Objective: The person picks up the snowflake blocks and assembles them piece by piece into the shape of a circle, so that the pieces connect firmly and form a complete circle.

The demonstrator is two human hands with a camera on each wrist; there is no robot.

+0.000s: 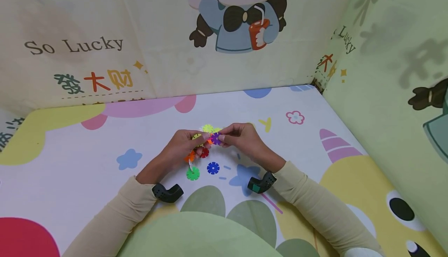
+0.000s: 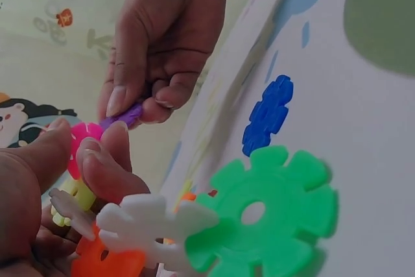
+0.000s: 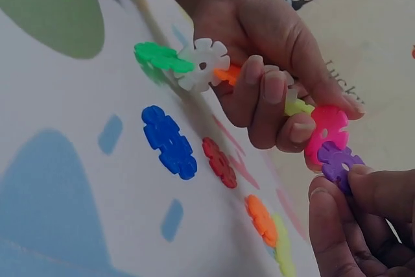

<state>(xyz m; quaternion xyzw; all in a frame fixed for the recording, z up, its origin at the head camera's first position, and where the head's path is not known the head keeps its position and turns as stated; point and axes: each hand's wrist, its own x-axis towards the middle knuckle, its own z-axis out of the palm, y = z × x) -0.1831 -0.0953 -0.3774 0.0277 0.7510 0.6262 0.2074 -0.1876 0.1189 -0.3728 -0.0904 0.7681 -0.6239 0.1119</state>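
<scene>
The left hand (image 1: pixel 180 142) pinched the pink disc (image 3: pixel 335 121) at the end of a chain (image 3: pixel 228 74). The right hand (image 1: pixel 245 135) pinched the purple disc (image 3: pixel 332 160), edges touching. The blue disc (image 1: pixel 213 168) lay nearby. The table (image 1: pixel 94 187) spread wide around them, its far edge well beyond.

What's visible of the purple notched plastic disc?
The purple notched plastic disc is thin and flower-shaped, with slots round its rim and a small centre hole. The right hand pinches it between thumb and fingers, above the table. Its edge meets the bright pink notched plastic disc; how far their slots interlock, I can't tell.
</scene>
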